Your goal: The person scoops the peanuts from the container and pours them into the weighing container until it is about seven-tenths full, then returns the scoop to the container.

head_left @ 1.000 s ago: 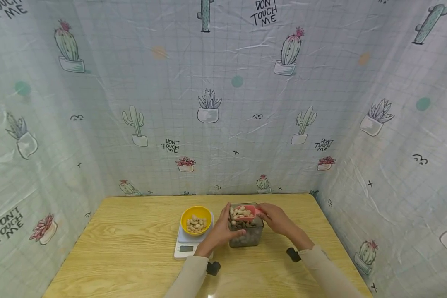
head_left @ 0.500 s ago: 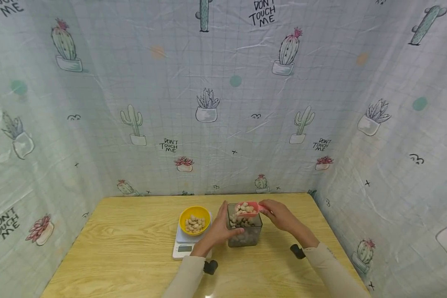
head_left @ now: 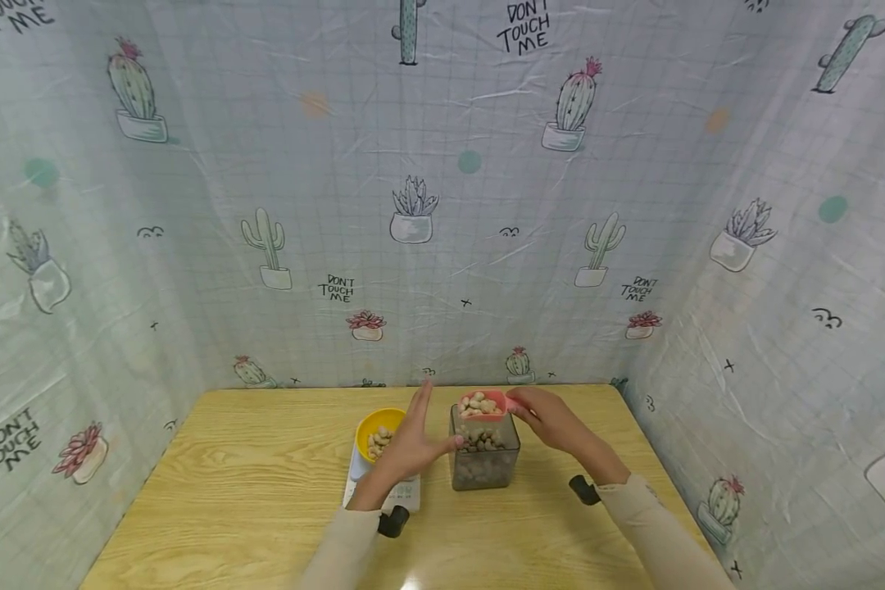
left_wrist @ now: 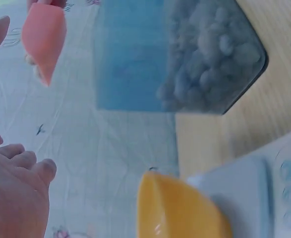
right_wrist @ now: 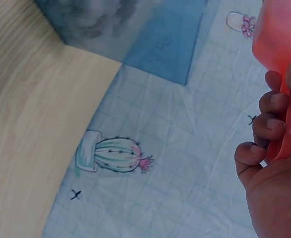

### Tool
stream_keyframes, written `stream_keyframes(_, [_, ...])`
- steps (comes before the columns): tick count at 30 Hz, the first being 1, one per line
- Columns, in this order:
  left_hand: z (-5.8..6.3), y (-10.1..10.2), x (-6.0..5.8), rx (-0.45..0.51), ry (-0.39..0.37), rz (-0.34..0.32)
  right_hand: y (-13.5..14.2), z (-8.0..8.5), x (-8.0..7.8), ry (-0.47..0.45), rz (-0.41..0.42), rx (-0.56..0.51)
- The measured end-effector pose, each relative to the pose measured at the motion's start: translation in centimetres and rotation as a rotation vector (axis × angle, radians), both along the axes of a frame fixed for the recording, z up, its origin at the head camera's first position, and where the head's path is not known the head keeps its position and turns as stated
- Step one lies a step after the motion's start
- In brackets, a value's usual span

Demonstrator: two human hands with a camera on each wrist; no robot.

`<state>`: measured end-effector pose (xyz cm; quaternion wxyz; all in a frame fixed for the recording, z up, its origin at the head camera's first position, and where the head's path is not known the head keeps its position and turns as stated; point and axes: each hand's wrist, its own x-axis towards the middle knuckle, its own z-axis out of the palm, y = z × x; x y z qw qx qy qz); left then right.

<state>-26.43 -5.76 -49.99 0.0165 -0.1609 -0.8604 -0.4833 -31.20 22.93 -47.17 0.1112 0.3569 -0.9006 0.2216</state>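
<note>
My right hand (head_left: 553, 419) grips the handle of a red scoop (right_wrist: 279, 37), fingers curled round it. Pale nuts in their shells, seemingly peanuts (head_left: 479, 404), fill the scoop, which hangs over the mouth of a clear square container (head_left: 484, 471). More nuts lie in the container. Fingers spread, my left hand (head_left: 406, 447) is in the air between the container and a yellow bowl (head_left: 369, 426), holding nothing. Some nuts (head_left: 378, 442) sit in the bowl, which stands on a white kitchen scale (head_left: 407, 494). The left hand hides part of bowl and scale.
A wood-grain table (head_left: 265, 475) carries everything. Close behind it and at both sides hangs a cactus-print curtain (head_left: 442, 311). Black camera mounts (head_left: 394, 522) are worn at both wrists.
My left hand has let go of the container and moved left, in front of the bowl and scale. The loaded scoop has risen from inside the container to above its rim.
</note>
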Motion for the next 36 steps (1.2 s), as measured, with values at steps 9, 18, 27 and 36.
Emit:
stream_keyframes(9, [0.2, -3.3, 0.1, -0.009, 0.080, 0.061, -1.7, 0.9, -0.1, -0.019, -0.033, 0.041])
stream_keyframes(18, [-1.3, -6.9, 0.3, -0.028, 0.063, 0.116, -3.8, 1.1, -0.3, -0.030, 0.001, 0.006])
stream_keyframes(27, [-4.2, -8.8, 0.0, -0.040, 0.045, 0.129, -6.2, 1.0, -0.7, -0.022, 0.033, 0.000])
stream_keyframes(36, [-7.1, -9.4, -0.5, -0.096, -0.049, 0.158, -8.4, 0.0, -1.0, -0.096, 0.027, 0.013])
